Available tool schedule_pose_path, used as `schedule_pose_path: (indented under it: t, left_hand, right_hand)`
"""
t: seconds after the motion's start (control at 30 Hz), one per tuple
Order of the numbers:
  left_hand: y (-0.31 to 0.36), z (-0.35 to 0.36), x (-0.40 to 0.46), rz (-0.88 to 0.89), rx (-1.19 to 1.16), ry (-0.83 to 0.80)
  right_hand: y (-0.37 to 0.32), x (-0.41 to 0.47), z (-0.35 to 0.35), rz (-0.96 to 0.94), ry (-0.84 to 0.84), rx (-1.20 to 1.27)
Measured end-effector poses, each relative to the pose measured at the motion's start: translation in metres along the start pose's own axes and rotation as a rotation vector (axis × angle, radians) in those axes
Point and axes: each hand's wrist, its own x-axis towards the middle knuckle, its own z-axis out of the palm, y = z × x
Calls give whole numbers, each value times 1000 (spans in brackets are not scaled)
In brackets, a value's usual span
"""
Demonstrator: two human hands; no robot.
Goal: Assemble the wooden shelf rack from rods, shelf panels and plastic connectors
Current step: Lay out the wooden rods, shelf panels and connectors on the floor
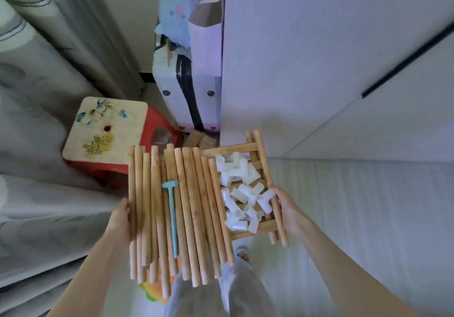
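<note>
Rods (186, 208) pale, side by side; white connectors (243, 193) heaped alongside

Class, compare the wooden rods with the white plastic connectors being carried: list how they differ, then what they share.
The wooden rods are long, straight and tan; the plastic connectors are short, branched and white. The rods lie side by side in a rough row; the connectors sit in a jumbled heap. The rods overhang the near edge; the connectors stay within the shelf panel. Both ride on the stack carried between the left hand and right hand.
</note>
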Motion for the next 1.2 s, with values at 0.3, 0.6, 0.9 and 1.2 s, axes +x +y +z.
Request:
schedule_pose_path:
  t: [0.3,0.6,0.9,1.2]
  left_hand:
    - [-34,123,0,77,356,-311]
    - [-71,267,29,77,915,-543]
    - [-190,378,116,219,1204,-729]
    - [-340,448,299,304,1383,-730]
  right_hand:
    - [76,-29,-125,-70,217,354]
    - [166,-9,-173,-84,326,819]
    - [287,126,-198,10,517,1091]
    - [423,335,-212,8,633,1127]
